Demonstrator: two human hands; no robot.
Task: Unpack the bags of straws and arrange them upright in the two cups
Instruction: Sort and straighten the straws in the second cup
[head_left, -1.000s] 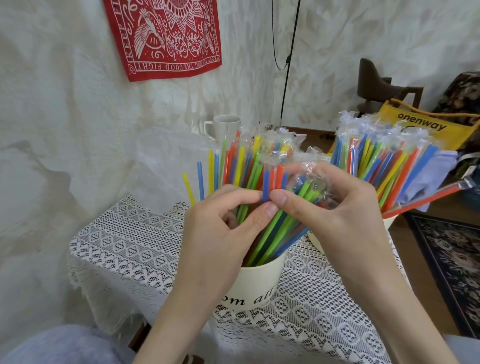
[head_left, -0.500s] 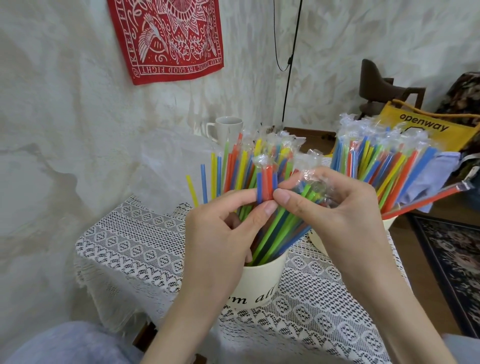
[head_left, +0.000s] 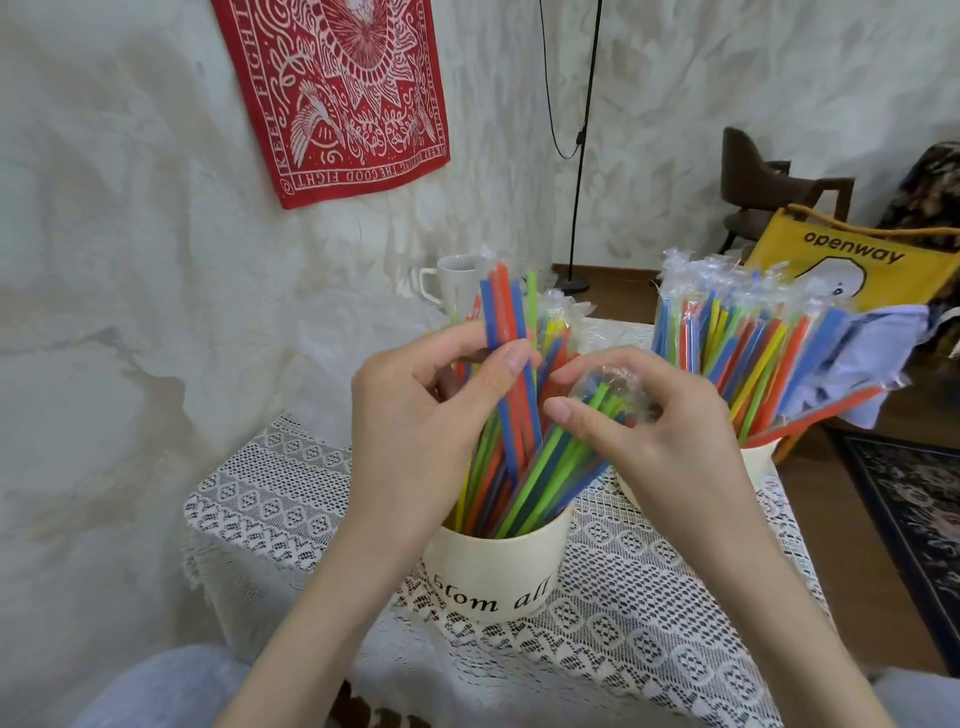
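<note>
Hidden: base of far cup (head_left: 756, 457), behind my right hand (head_left: 660, 415). White mug (head_left: 451, 280), partly behind straws. Near cup (head_left: 493, 566): lettering partly wrapped out of sight. Red wall cloth (head_left: 343, 98) cut off at top edge.

A home, a lived-in room: a lace cloth (head_left: 291, 499) covers the worktop, a red bandana (head_left: 337, 93) hangs on the wall above it, and right of it stand a chair (head_left: 769, 182) and patterned rug (head_left: 914, 519).
</note>
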